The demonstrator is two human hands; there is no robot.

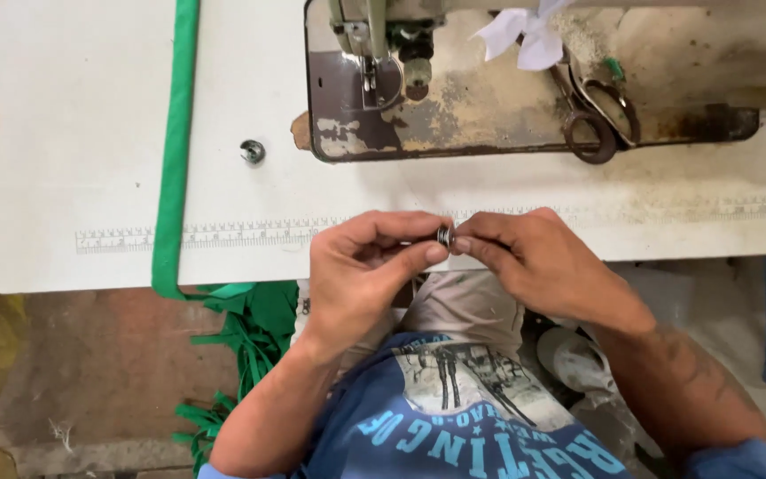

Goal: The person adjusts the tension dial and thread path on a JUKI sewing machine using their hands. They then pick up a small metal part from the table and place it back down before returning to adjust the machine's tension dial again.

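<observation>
My left hand [361, 270] and my right hand [534, 257] meet just in front of the white table's near edge. Together their fingertips pinch a small round metal bobbin [444, 236], dark with a shiny rim. Most of the bobbin is hidden by my fingers. Both hands hover above my lap, below the sewing machine's needle area [374, 66].
A worn sewing machine bed [489, 115] sits at the back of the white table [90, 133], with scissors [600, 115] and a white cloth scrap [525, 35] on it. A green fabric strip [175, 151] hangs over the left edge onto a green pile [250, 337]. A small metal part [253, 152] lies nearby.
</observation>
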